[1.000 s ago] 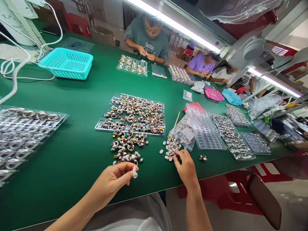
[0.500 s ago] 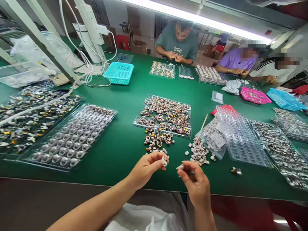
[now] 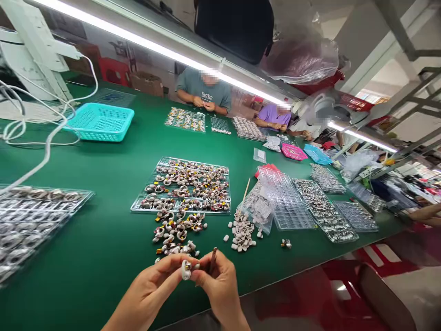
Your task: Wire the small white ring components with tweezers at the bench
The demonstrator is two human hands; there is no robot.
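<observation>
My left hand (image 3: 151, 287) pinches a small white ring-shaped part (image 3: 186, 270) with a bit of dark and yellow inside it. Close against that part, my right hand (image 3: 220, 285) grips a small white cap (image 3: 196, 266) between thumb and finger. A thin dark stick-like tool (image 3: 213, 258) also pokes up from the right hand's fingers; most of it is hidden. Just beyond the hands lies a heap of similar ring-shaped parts (image 3: 179, 228) with yellow bits. To its right is a pile of small pale caps (image 3: 243, 232).
Behind the heap sits a clear tray (image 3: 138, 205) full of ring parts. More trays stand left (image 3: 74, 216) and right (image 3: 285, 202). A turquoise basket (image 3: 99, 122) and white cables (image 3: 48, 142) are at the left. Across the table, co-workers (image 3: 206, 94) handle small parts.
The view has swung to the right. My hands, apart before, have come together, bringing the cap up to the ring-shaped part. The dark tool now shows in my right hand.
</observation>
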